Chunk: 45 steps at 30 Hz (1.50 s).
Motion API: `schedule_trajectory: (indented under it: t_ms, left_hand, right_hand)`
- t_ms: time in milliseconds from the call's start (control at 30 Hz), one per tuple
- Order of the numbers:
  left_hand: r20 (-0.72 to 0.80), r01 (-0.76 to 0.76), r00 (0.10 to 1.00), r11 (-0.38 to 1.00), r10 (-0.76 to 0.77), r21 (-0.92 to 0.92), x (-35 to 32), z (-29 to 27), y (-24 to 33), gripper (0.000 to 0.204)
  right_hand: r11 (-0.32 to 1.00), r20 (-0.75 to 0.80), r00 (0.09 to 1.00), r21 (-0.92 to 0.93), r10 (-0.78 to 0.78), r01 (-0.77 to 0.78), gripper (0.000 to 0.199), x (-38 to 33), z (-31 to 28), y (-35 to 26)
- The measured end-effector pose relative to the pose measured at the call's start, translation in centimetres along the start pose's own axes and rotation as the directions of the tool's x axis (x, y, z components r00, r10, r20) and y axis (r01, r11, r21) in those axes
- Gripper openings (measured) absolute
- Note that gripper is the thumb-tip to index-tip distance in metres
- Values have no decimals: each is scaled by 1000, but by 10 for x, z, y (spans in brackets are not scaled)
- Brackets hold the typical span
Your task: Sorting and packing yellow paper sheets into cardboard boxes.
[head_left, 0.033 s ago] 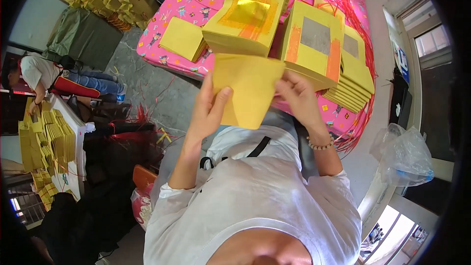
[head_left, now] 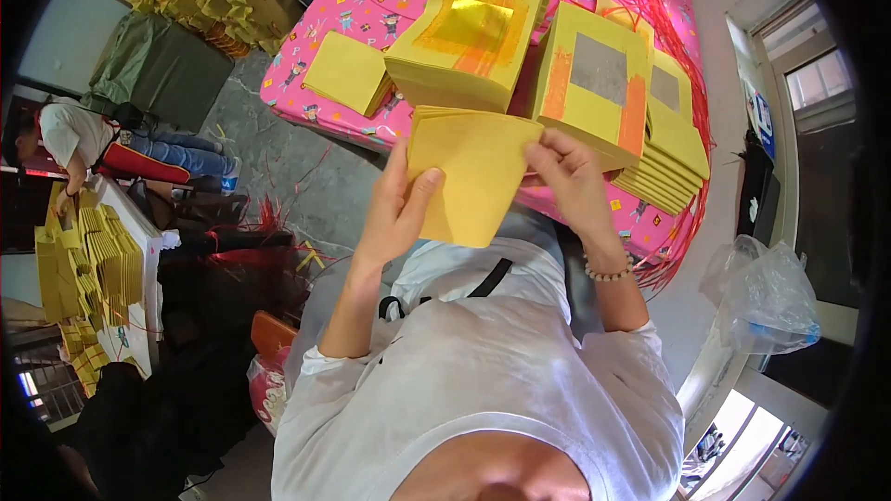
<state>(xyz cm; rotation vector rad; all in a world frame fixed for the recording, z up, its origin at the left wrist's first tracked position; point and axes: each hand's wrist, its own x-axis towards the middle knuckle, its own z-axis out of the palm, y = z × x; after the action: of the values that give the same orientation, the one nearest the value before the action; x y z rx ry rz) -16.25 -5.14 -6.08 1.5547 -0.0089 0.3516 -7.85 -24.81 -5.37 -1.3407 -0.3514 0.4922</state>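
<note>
Over my lap I hold a small stack of yellow paper sheets (head_left: 478, 172), its top edges slightly fanned at the left. My left hand (head_left: 394, 209) grips the left side, thumb on the front and fingers mostly hidden behind. With thumb and fingers, my right hand (head_left: 574, 181) pinches the upper right corner. Just beyond stands a tall yellow paper stack (head_left: 422, 46) with a gold square amid orange smears. Right of it is another thick stack (head_left: 557, 70) with a grey square and orange bands.
A pink patterned table cover (head_left: 306, 46) lies under the stacks, with a low yellow pile (head_left: 343, 74) at left. Red strands (head_left: 691, 111) hang down the right edge near a clear plastic bag (head_left: 766, 301). At far left, another person (head_left: 79, 134) handles yellow bundles (head_left: 111, 260).
The sheets have shifted slightly right and down, and several layers now show along their top edge. My right hand's fingers have closed more plainly on the corner.
</note>
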Motion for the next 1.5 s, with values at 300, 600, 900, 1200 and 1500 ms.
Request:
schedule_trajectory:
  t_ms: [300, 600, 900, 1200, 1500]
  left_hand:
    - [12, 61, 998, 992, -61, -106, 0, -12, -7, 38]
    - [-37, 155, 986, 972, -164, -177, 1, -43, -14, 43]
    - [-304, 101, 897, 820, -319, -563, 52, -142, -51, 43]
    - [-415, 117, 825, 834, -384, -539, 143, -176, -130, 38]
    - [-575, 252, 725, 923, -378, -289, 153, -176, -184, 36]
  right_hand:
    - [998, 33, 998, -29, 53, -52, 13, 9, 12, -3]
    - [996, 114, 992, -73, 59, -51, 13, 18, 25, 13]
    - [985, -77, 996, -166, 42, -54, 19, 19, 8, 9]
    - [974, -139, 989, -217, 42, -72, 18, 11, -12, 22]
    - [965, -161, 986, -245, 52, -91, 18, 8, -12, 25]
